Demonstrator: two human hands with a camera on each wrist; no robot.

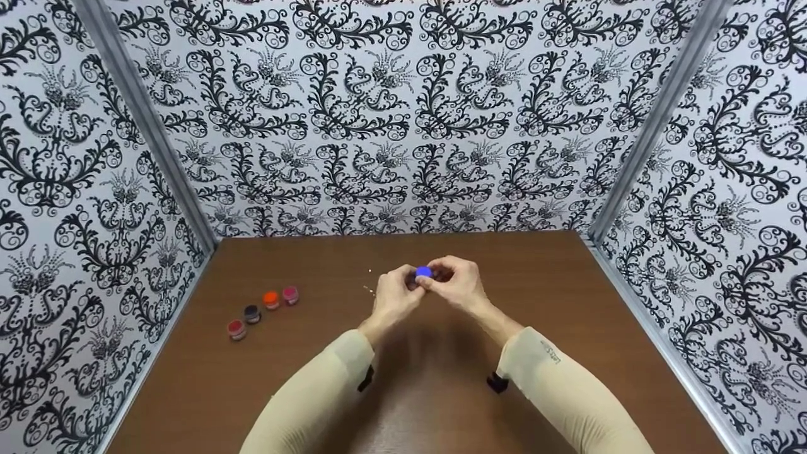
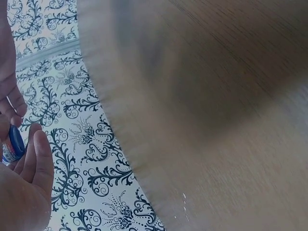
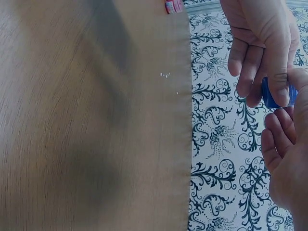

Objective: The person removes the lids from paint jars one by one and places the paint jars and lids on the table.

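Both hands are raised in front of me, meeting at a small jar with a blue lid (image 1: 423, 272). My left hand (image 1: 397, 291) grips the jar from the left. From the right, my right hand (image 1: 459, 284) pinches it, thumb across the near side of the lid. In the left wrist view, the blue lid (image 2: 16, 139) sits on a labelled body, partly covered by fingers. The right wrist view shows a thumb pressed on the blue side of the jar (image 3: 269, 98). Whether the lid is loose I cannot tell.
Several small jars stand in a slanted row at the left of the brown table (image 1: 542, 284): red (image 1: 236, 329), black (image 1: 252, 314), orange (image 1: 270, 300) and pink (image 1: 290, 295). Small white specks (image 3: 165, 75) lie on the tabletop. Patterned walls (image 1: 403, 126) enclose the back and sides.
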